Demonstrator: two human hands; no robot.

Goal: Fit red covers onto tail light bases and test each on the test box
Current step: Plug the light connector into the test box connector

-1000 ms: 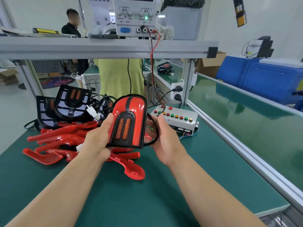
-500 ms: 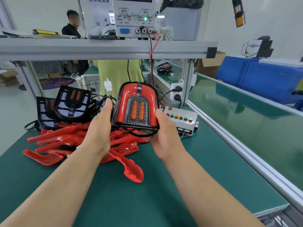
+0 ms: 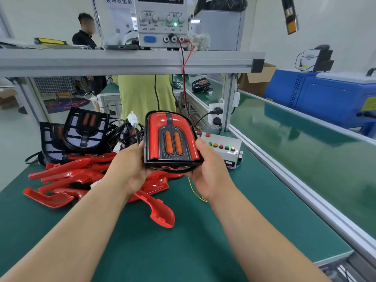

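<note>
I hold a tail light [image 3: 171,137] upright in front of me, a black base with a red cover over it and two orange strips in the middle. My left hand [image 3: 130,165] grips its left edge and my right hand [image 3: 207,169] grips its right edge and underside. Its white plug [image 3: 133,119] sticks up just left of it on a black cable. The white test box [image 3: 225,148] with coloured buttons sits on the mat right behind my right hand. Loose red covers [image 3: 67,176] lie piled at the left, one red cover [image 3: 160,212] nearer me. Bare black bases [image 3: 85,129] lean behind the pile.
A power supply [image 3: 162,21] stands on the aluminium shelf [image 3: 122,62] overhead, its red and black leads dropping toward the test box. A conveyor belt [image 3: 305,149] runs along the right behind a metal rail. A person in a yellow-green top stands beyond the bench.
Both hands have turned the tail light from a leftward tilt to upright and square-on, lifting it a little. The white plug has swung up beside it.
</note>
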